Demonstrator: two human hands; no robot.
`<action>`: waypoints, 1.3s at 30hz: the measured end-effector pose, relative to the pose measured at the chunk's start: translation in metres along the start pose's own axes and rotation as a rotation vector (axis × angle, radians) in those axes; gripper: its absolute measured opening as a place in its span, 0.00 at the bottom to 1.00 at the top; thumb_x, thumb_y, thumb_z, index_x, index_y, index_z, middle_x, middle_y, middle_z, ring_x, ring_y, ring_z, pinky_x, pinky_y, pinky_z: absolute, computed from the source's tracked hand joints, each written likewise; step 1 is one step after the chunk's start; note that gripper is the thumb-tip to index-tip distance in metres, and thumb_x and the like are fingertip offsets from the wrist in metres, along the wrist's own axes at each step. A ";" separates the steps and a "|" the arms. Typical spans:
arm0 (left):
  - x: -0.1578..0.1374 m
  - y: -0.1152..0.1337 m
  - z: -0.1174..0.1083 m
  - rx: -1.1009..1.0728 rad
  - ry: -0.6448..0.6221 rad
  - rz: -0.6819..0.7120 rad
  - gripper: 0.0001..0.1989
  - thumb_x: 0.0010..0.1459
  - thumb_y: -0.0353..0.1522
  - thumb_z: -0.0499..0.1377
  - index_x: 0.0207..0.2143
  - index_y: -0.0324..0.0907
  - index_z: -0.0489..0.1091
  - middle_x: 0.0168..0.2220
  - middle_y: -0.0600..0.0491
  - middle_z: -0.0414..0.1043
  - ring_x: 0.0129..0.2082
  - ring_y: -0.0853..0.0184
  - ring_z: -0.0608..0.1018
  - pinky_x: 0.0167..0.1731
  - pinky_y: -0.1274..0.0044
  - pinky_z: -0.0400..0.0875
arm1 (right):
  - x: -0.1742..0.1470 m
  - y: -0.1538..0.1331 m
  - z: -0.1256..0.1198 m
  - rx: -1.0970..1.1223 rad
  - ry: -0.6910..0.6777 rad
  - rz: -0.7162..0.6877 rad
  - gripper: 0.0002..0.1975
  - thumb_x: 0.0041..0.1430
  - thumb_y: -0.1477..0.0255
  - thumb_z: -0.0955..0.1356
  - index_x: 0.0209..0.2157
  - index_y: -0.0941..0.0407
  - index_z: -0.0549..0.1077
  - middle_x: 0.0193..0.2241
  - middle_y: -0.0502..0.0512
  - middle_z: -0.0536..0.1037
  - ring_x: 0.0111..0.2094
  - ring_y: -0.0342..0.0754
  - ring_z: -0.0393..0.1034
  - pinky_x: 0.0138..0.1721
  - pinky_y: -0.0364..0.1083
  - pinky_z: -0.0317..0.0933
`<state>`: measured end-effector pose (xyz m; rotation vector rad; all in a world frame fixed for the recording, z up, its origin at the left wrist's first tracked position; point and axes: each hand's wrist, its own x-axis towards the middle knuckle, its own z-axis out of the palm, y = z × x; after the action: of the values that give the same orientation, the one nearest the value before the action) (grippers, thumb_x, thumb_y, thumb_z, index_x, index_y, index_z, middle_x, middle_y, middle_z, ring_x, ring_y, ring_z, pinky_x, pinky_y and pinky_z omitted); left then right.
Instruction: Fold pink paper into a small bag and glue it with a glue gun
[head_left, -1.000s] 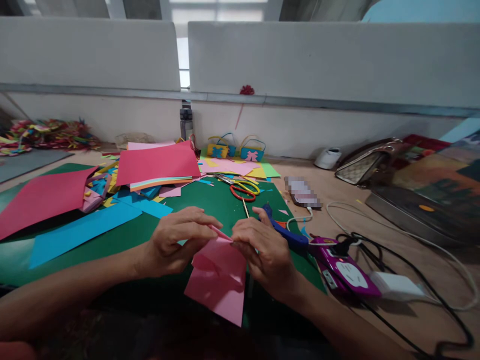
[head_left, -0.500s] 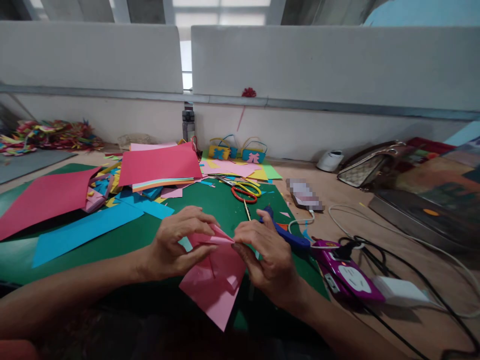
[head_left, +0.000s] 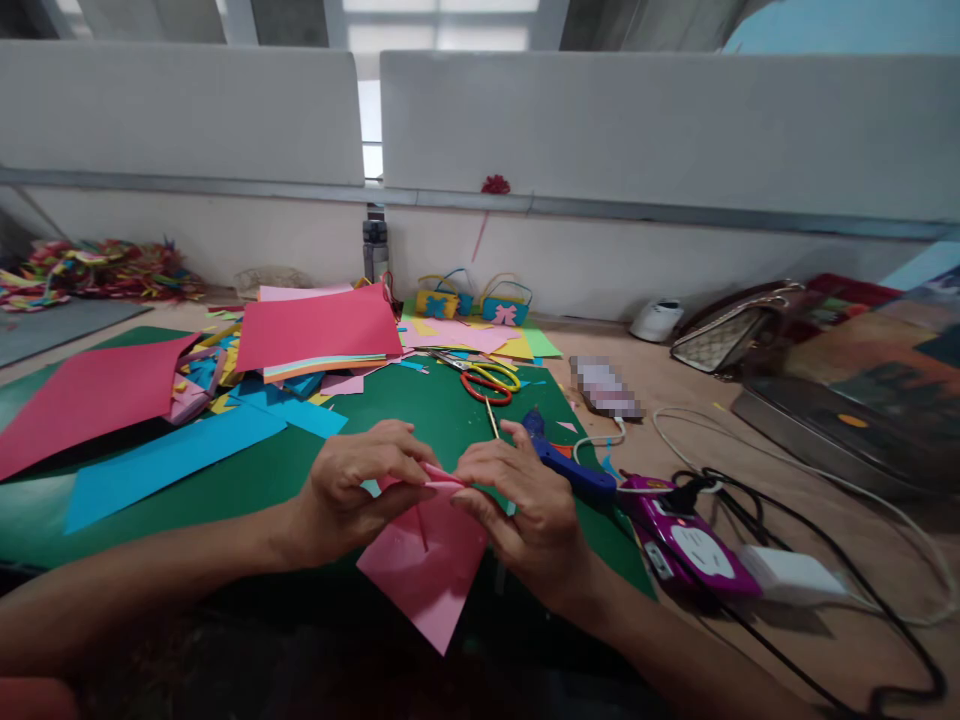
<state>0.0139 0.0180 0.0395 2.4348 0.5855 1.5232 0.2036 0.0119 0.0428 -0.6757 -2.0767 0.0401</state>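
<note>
Pink paper (head_left: pixel 442 590), left hand (head_left: pixel 356 490), right hand (head_left: pixel 529 505), both curled, pinching it

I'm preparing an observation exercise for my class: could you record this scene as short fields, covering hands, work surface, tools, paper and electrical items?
Left hand: pinching the pink paper
Right hand: pinching the same paper's upper edge
Work surface: green mat
Tools: scissors, blue glue gun; neither held
Loose paper, left: blue strip, red sheet
Electrical, right: purple power strip, phone with white cable
</note>
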 end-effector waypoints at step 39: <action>0.000 0.003 0.001 0.183 0.009 0.055 0.07 0.55 0.26 0.58 0.25 0.40 0.64 0.27 0.56 0.72 0.26 0.73 0.74 0.47 0.69 0.64 | -0.006 0.000 0.004 -0.006 -0.042 0.080 0.06 0.59 0.75 0.63 0.28 0.56 0.68 0.25 0.49 0.74 0.29 0.43 0.69 0.51 0.54 0.48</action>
<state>0.0157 0.0156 0.0405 2.6006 0.6942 1.5654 0.2028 0.0104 0.0356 -0.7678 -2.0903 0.0939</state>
